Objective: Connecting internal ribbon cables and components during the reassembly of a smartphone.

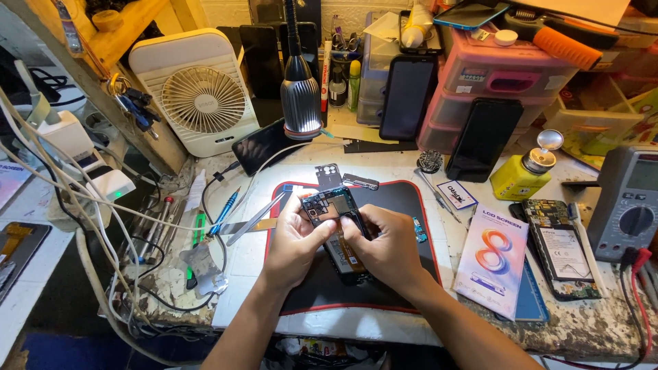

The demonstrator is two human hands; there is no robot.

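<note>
Head view: both hands hold an opened phone (336,229), back cover off, just above the black mat (391,288) mid-desk. Left hand (296,240) fingers pinching its left edge, thumb on the board; right hand (392,248) fingers pinching the right edge, thumb by the battery. Best kept low over the mat, grip on the frame, light pressure near the flex. Tight room: tweezers (257,218) and screwdriver (223,211) left, loose plates (343,178) behind, boxed screen (495,259) right; mat front open.
</note>
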